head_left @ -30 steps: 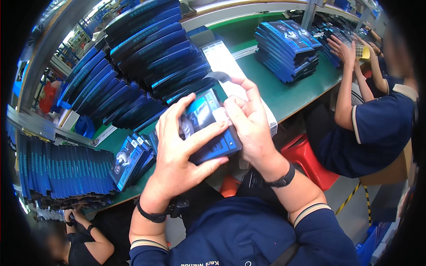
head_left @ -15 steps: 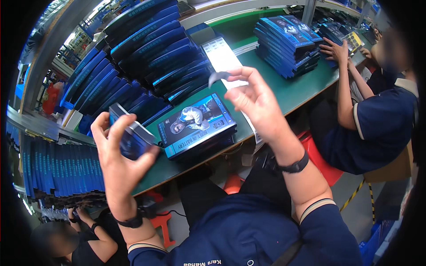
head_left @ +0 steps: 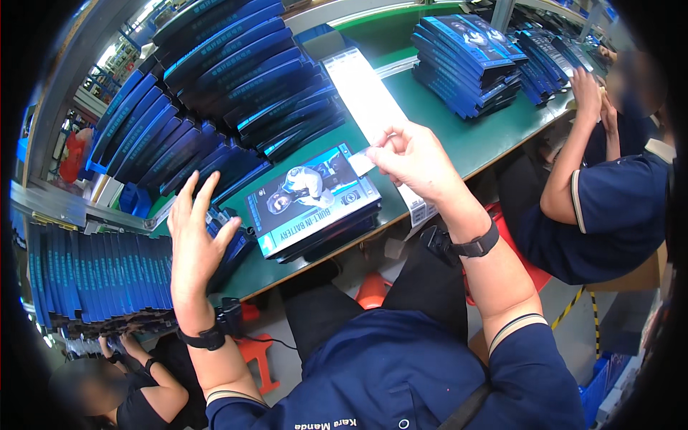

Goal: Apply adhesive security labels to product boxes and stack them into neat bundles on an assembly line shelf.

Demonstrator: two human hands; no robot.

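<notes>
A small stack of flat blue boxes lies in front of me, its top box [head_left: 312,197] printed with a figure in white. Over the far right corner of that box, my right hand [head_left: 416,159] pinches a small whitish sticker [head_left: 362,163] between thumb and fingers. To the left of the stack, my left hand [head_left: 195,233] is open with its fingers apart. Beside its thumb lie further dark blue boxes [head_left: 231,247], partly hidden by the hand. A long white label sheet [head_left: 365,93] runs across the green table [head_left: 459,147] behind my right hand.
Tall piles of blue boxes [head_left: 236,68] rise at the back left, and a long row of boxes [head_left: 107,276] stands at the far left. Another stack [head_left: 466,68] is at the back right. A co-worker [head_left: 620,179] sits on the right, another person [head_left: 136,387] at lower left.
My left hand has let go of the small box it held and opened. My right hand has lowered the sticker to the top box's corner. The co-worker's hands on the right have shifted.
</notes>
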